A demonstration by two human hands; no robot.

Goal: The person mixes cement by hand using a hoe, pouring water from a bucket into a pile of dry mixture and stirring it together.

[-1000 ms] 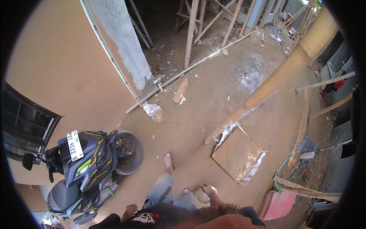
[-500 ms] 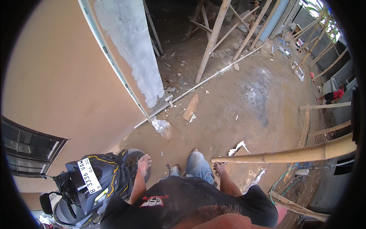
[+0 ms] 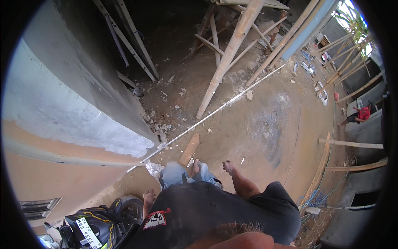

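Note:
My left hand (image 3: 149,198) hangs low beside my thigh near the dark scooter (image 3: 89,228), fingers apart and holding nothing. My right hand (image 3: 228,167) swings out over the dirt ground at my right, fingers loosely curled closed with nothing visible in them. My jean-clad legs (image 3: 173,176) step by a short plank (image 3: 188,149) and a crumpled pale bag (image 3: 154,169). A long white pipe (image 3: 224,107) lies diagonally across the ground ahead, along the doorway.
A wall (image 3: 62,124) with a plaster band stands at my left. Ahead, bamboo props (image 3: 227,62) fill a dark opening. A co-worker in red (image 3: 363,114) is at the far right, among leaning poles (image 3: 348,141). Tangled hoses (image 3: 319,201) lie at the lower right.
I have moved forward toward the pipe and opening. The scooter and large bamboo pole have slipped down or out of view. The co-worker shows more fully. My right hand has risen forward.

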